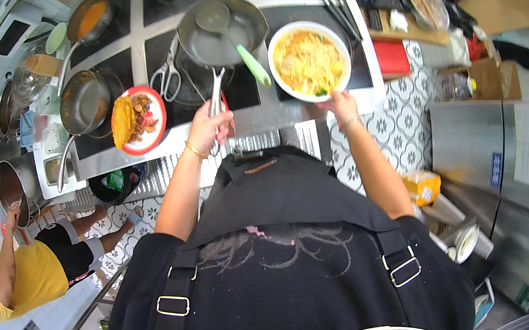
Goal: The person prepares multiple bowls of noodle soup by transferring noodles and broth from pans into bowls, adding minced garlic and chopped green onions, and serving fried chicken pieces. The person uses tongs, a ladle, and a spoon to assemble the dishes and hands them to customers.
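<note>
My left hand is closed around metal tongs at the front edge of the stove, their tips pointing away from me. A strip of red shows beside the fingers. My right hand grips the near rim of a white bowl. Noodles in orange broth, with a bit of green, fill this bowl. Just beyond the tongs sits a dark wok, with a green-handled ladle resting in it. Left of my left hand, a red-rimmed plate carries a yellow omelette-like piece and brown chunks.
Kitchen scissors lie left of the wok. A frying pan and a pan of orange sauce stand farther left, handles jutting out. Utensils lie right of the bowl. At far left, a person in yellow works at a large pot.
</note>
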A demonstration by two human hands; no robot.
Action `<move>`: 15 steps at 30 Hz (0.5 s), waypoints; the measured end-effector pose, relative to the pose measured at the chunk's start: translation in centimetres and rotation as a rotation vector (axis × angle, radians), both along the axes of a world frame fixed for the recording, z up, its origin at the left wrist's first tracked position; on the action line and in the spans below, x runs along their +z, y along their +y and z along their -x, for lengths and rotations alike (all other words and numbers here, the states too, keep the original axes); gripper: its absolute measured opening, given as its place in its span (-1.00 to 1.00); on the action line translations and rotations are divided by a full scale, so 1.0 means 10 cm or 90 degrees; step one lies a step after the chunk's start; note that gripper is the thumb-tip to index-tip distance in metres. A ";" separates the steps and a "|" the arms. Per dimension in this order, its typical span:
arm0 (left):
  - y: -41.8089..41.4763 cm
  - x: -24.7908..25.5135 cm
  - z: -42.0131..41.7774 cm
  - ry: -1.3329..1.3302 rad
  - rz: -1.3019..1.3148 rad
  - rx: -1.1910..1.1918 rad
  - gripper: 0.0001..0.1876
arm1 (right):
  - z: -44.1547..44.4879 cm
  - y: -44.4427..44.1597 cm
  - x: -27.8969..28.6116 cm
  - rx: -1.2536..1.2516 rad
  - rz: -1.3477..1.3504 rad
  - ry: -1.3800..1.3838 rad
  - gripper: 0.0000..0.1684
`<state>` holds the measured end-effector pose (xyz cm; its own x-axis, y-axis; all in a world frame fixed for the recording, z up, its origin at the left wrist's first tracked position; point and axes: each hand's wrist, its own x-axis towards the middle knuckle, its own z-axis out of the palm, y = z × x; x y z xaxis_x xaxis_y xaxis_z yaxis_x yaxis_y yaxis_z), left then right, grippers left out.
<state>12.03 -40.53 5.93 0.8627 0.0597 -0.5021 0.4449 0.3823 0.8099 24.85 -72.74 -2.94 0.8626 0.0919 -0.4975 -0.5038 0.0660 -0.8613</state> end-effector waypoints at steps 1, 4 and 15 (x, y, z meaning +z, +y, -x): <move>0.01 0.01 0.00 -0.013 -0.023 -0.014 -0.82 | -0.01 -0.01 0.00 0.014 0.047 -0.004 -0.62; -0.03 -0.06 -0.06 -0.025 0.007 0.012 -0.78 | -0.02 -0.08 -0.09 -0.029 0.049 -0.041 -0.67; -0.25 -0.09 -0.17 0.008 0.105 -0.002 -0.79 | -1.09 -0.36 0.98 0.066 -0.004 -0.065 -0.77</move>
